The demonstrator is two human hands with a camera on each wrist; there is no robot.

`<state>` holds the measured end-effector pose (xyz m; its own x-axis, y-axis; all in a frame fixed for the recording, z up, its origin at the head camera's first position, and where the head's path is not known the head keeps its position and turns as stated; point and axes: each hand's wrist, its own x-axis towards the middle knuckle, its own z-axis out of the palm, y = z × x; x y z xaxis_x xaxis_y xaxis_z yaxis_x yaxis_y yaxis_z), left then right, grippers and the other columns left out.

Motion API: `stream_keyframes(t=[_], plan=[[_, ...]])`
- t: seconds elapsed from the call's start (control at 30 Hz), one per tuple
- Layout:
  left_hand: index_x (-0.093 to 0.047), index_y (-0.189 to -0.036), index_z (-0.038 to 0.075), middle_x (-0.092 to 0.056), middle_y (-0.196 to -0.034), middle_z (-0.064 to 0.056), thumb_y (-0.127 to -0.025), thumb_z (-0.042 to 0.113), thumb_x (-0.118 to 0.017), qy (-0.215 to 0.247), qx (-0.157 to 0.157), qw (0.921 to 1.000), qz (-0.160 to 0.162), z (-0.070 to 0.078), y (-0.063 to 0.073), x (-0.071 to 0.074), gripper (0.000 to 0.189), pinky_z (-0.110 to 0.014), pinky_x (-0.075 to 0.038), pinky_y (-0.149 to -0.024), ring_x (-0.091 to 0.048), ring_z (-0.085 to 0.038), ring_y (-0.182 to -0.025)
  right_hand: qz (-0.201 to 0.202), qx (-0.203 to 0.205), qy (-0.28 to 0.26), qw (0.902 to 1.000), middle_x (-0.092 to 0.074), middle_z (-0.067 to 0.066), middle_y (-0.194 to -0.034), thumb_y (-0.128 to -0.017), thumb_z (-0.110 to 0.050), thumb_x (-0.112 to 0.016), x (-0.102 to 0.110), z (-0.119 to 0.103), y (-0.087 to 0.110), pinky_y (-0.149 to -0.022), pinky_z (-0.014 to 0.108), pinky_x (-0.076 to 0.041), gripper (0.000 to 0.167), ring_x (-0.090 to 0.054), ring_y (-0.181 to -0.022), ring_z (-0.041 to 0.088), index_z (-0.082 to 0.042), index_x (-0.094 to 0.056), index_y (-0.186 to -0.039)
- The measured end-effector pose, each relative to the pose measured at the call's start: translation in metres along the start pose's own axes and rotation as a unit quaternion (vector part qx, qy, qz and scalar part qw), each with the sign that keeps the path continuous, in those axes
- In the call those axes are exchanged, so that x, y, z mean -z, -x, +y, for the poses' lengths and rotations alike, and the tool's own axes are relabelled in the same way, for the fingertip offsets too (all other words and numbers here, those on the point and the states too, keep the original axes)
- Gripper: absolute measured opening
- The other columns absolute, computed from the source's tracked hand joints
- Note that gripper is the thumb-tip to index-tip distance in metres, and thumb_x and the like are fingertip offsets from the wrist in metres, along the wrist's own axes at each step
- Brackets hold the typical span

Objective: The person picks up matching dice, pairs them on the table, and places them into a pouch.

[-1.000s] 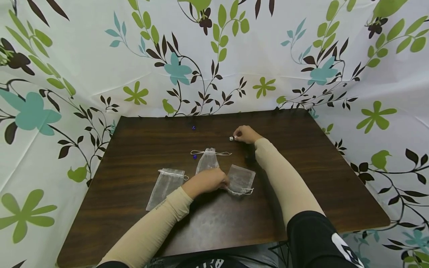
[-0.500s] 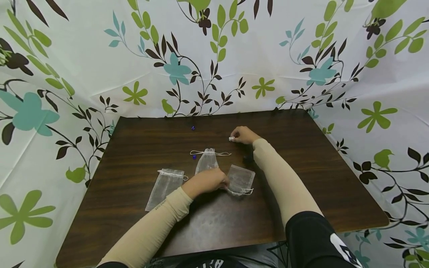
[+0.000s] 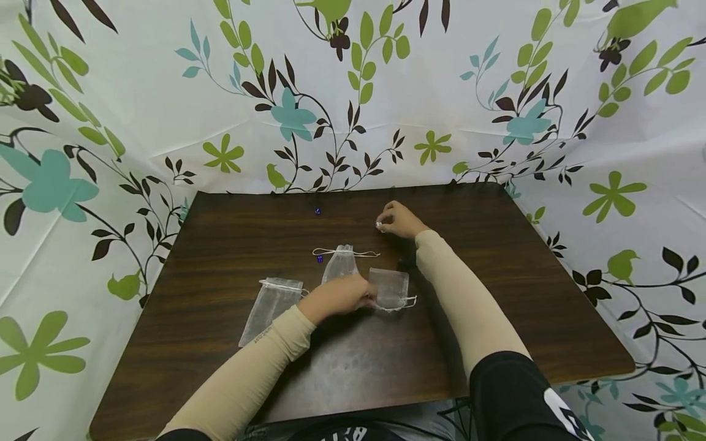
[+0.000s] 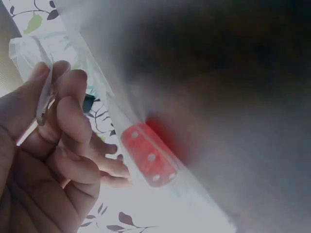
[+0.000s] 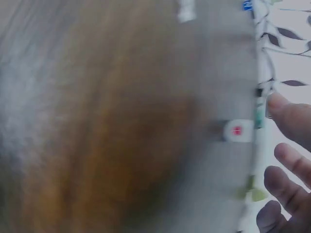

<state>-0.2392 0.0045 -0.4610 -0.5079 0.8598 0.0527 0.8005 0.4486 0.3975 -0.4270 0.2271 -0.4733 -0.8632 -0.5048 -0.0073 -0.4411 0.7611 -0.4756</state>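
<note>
Though small, a rounded white die, visibly red-dotted.

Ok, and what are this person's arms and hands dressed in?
The left hand and right hand have no gloves. A beige left sleeve covers one forearm, with small dark lettering near its wrist end; a beige right sleeve covers the other. Above that, a black shirt sleeve carries a white marking.

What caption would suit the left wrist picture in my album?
The left hand pinches a sheer bag's edge, with a red, white-dotted die in view.
</note>
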Motion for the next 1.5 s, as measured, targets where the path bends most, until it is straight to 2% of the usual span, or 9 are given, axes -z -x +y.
stream_keyframes(t=[0.2,0.3,0.43,0.63,0.77,0.9,1.07,1.27,1.5], plan=[[-0.069,-0.084,0.007,-0.067,-0.076,0.001,-0.097,0.01,-0.068,-0.002,-0.007,0.9995,0.03,-0.012,0.0,0.005,0.013,-0.021,-0.049,-0.065,-0.057,-0.005,-0.067,0.012,0.056,0.007,0.9984,-0.063,0.011,-0.121,-0.099,-0.021,-0.068,0.027,-0.033,0.016,-0.091,0.044,-0.05,0.022,-0.062,-0.104,0.027,-0.006,-0.073,-0.114],[-0.067,-0.082,0.008,-0.064,-0.075,0.003,-0.097,0.007,-0.068,-0.021,-0.008,0.9988,0.042,-0.019,0.0,0.009,0.015,-0.023,-0.049,-0.067,-0.055,-0.006,-0.068,-0.014,0.093,0.011,0.9956,-0.069,0.006,-0.112,-0.1,-0.021,-0.068,0.042,-0.055,0.035,-0.088,0.042,-0.051,0.02,-0.064,-0.099,0.022,-0.007,-0.073,-0.112],[-0.07,-0.086,0.007,-0.069,-0.081,0.0,-0.097,0.008,-0.068,-0.026,0.004,0.9989,0.039,-0.022,0.002,0.016,0.012,-0.026,-0.051,-0.071,-0.061,-0.01,-0.073,-0.079,0.138,-0.011,0.9872,-0.069,0.001,-0.111,-0.098,-0.023,-0.07,0.057,-0.08,0.069,-0.091,0.044,-0.052,0.014,-0.065,-0.101,0.019,-0.014,-0.074,-0.108],[-0.073,-0.091,0.008,-0.072,-0.086,-0.001,-0.097,0.012,-0.069,-0.038,0.021,0.998,0.046,-0.026,0.004,0.022,0.008,-0.027,-0.053,-0.073,-0.066,-0.011,-0.076,-0.162,0.178,-0.008,0.9705,-0.065,-0.001,-0.112,-0.096,-0.014,-0.072,0.051,-0.1,0.096,-0.085,0.04,-0.053,0.007,-0.061,-0.094,0.013,-0.014,-0.073,-0.103],[-0.073,-0.091,0.008,-0.071,-0.083,0.0,-0.096,0.014,-0.07,-0.046,0.022,0.997,0.058,-0.028,0.005,0.02,0.008,-0.027,-0.053,-0.073,-0.065,-0.011,-0.075,-0.179,0.167,-0.014,0.9695,-0.064,0.003,-0.119,-0.097,-0.014,-0.069,0.043,-0.099,0.099,-0.085,0.037,-0.053,0.011,-0.06,-0.096,0.014,-0.009,-0.073,-0.106],[-0.072,-0.09,0.01,-0.07,-0.083,0.002,-0.097,0.013,-0.069,-0.042,0.022,0.997,0.061,-0.029,0.004,0.018,0.009,-0.028,-0.053,-0.075,-0.064,-0.011,-0.076,-0.145,0.13,-0.051,0.9796,-0.065,0.003,-0.119,-0.101,-0.02,-0.065,0.043,-0.083,0.095,-0.09,0.039,-0.051,0.014,-0.062,-0.103,0.017,-0.012,-0.072,-0.111],[-0.071,-0.087,0.01,-0.069,-0.081,0.002,-0.097,0.011,-0.069,-0.04,0.02,0.9969,0.065,-0.03,0.002,0.016,0.01,-0.029,-0.053,-0.074,-0.063,-0.01,-0.075,-0.081,0.072,-0.048,0.9929,-0.068,0.006,-0.122,-0.101,-0.022,-0.066,0.04,-0.05,0.071,-0.094,0.047,-0.05,0.023,-0.062,-0.111,0.024,-0.008,-0.07,-0.12],[-0.07,-0.086,0.009,-0.068,-0.079,0.002,-0.097,0.013,-0.069,-0.04,0.004,0.9966,0.071,-0.028,0.0,0.017,0.012,-0.026,-0.052,-0.07,-0.062,-0.01,-0.071,-0.072,-0.003,-0.02,0.9972,-0.062,0.016,-0.133,-0.101,-0.014,-0.065,0.02,-0.013,0.034,-0.099,0.048,-0.048,0.034,-0.058,-0.121,0.032,-0.001,-0.062,-0.131],[-0.07,-0.086,0.009,-0.068,-0.08,0.002,-0.099,0.015,-0.067,-0.03,-0.017,0.9968,0.072,-0.024,-0.004,0.015,0.014,-0.024,-0.05,-0.068,-0.058,-0.008,-0.069,-0.049,0.002,0.019,0.9986,-0.063,0.021,-0.13,-0.097,-0.009,-0.069,0.004,-0.002,0.01,-0.102,0.047,-0.046,0.034,-0.057,-0.123,0.036,0.005,-0.063,-0.127]])
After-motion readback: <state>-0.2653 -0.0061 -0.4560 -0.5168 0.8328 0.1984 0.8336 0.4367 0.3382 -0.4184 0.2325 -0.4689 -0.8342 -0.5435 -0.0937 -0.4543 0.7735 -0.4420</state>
